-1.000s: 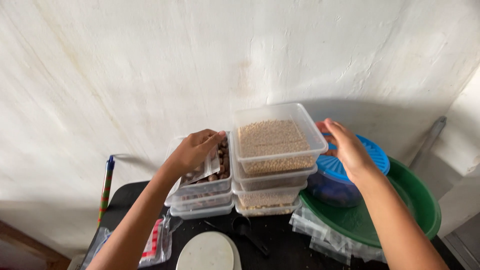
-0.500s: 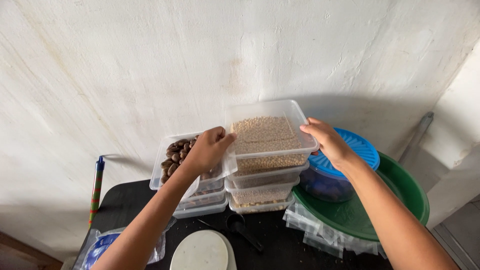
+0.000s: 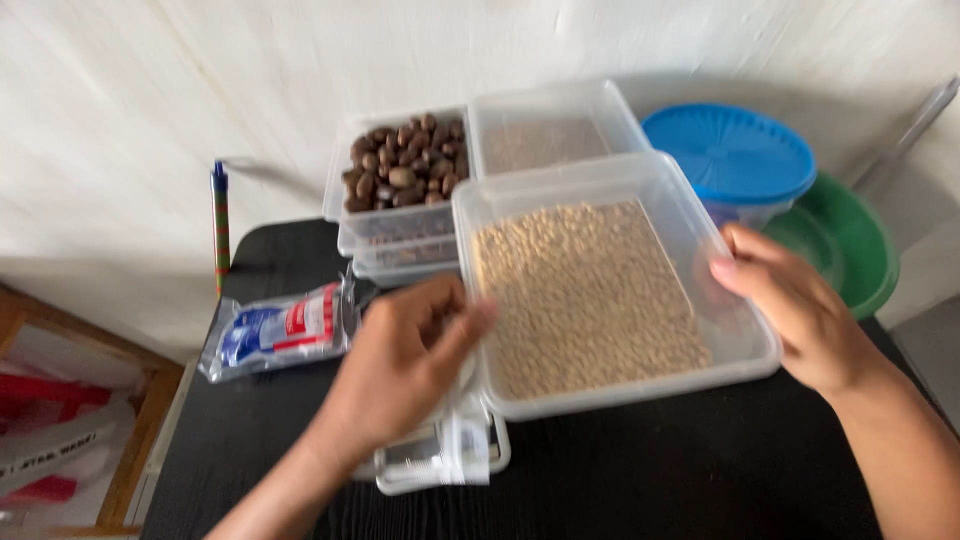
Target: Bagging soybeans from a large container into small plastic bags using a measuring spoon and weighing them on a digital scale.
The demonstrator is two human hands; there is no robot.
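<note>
The clear tub (image 3: pixel 740 345) of pale grain is showing as thin, translucent plastic with a soft sheen; the blue lid (image 3: pixel 730 150) is looking like ribbed, matt plastic; the green basin (image 3: pixel 860 250) is reading as smooth, slightly glossy plastic; the black tabletop (image 3: pixel 650 470) is appearing matt with a fine grain; the wall (image 3: pixel 200 80) is looking rough and chalky.

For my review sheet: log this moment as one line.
left hand: grips near-left edge of grain tub | right hand: grips its right edge | tub: above black table | behind: nut tub, blue-lidded container
</note>
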